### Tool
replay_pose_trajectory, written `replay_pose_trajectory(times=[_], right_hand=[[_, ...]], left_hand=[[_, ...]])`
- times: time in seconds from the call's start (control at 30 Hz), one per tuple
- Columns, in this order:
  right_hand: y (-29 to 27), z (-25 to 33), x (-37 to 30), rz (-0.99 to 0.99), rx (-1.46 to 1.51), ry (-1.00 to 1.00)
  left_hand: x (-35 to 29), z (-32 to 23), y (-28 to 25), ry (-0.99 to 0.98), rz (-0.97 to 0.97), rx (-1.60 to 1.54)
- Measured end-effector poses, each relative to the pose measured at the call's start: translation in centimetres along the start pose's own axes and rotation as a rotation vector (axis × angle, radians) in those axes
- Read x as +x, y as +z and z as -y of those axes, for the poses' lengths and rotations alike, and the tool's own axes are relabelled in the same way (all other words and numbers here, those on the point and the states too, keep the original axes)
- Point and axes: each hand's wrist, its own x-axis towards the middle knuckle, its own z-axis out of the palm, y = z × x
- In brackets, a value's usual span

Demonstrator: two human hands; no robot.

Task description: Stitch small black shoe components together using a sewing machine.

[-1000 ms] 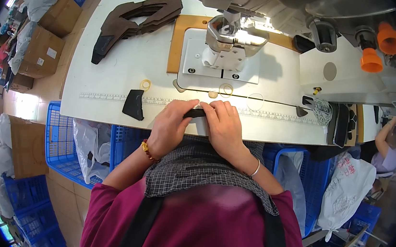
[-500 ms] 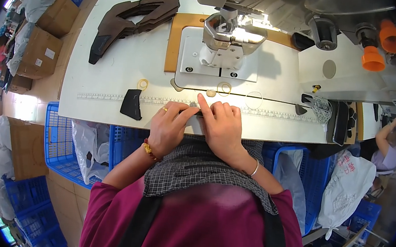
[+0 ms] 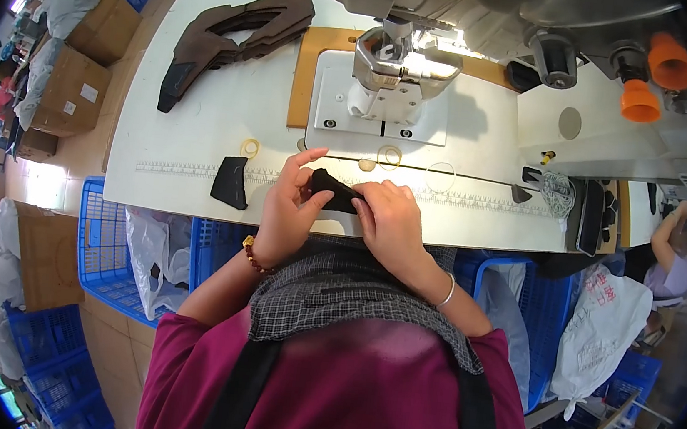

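Between my hands, over the front of the white table, is a small black fabric piece (image 3: pixel 333 190). My left hand (image 3: pixel 287 209) pinches its left end with the thumb below, while the index finger points up and away. My right hand (image 3: pixel 390 221) grips the right end between thumb and fingers. A second black fabric piece (image 3: pixel 231 182) lies flat to the left, across a ruler strip (image 3: pixel 185 170) on the tabletop. Beyond my hands stands the sewing machine head (image 3: pixel 400 74) over its white plate (image 3: pixel 345 122).
A stack of dark brown cut pieces (image 3: pixel 241 32) rests at the table's far left. Yellowish rubber bands (image 3: pixel 389 157) and a tangle of white thread (image 3: pixel 559 195) lie on the table (image 3: pixel 459 227). Blue crates (image 3: pixel 109 253) stand below its front edge. Another person (image 3: pixel 673 253) is at far right.
The black piece, mostly covered by my fingers before, now shows between my hands. My left hand has shifted its hold and raised its index finger; my right index finger has come down.
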Motion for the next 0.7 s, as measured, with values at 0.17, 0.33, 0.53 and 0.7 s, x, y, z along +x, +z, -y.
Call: replay_pose_trajectory(times=[0.17, 0.33, 0.53, 0.7], right_hand=[[-0.6, 0.0, -0.1, 0.030, 0.086, 0.048], [-0.6, -0.2, -0.1, 0.032, 0.223, 0.128], [-1.7, -0.5, -0.2, 0.066, 0.146, 0.037], [-3.3, -1.0, -0.1, 0.138, 0.192, 0.036]], left_hand=[[0.0, 0.1, -0.1, -0.132, 0.064, -0.190], [-0.6, 0.1, 0.8, -0.218, 0.107, -0.133], [-0.3, -0.8, 0.8, -0.257, 0.131, -0.176], [-0.6, -1.1, -0.3, -0.338, 0.220, -0.202]])
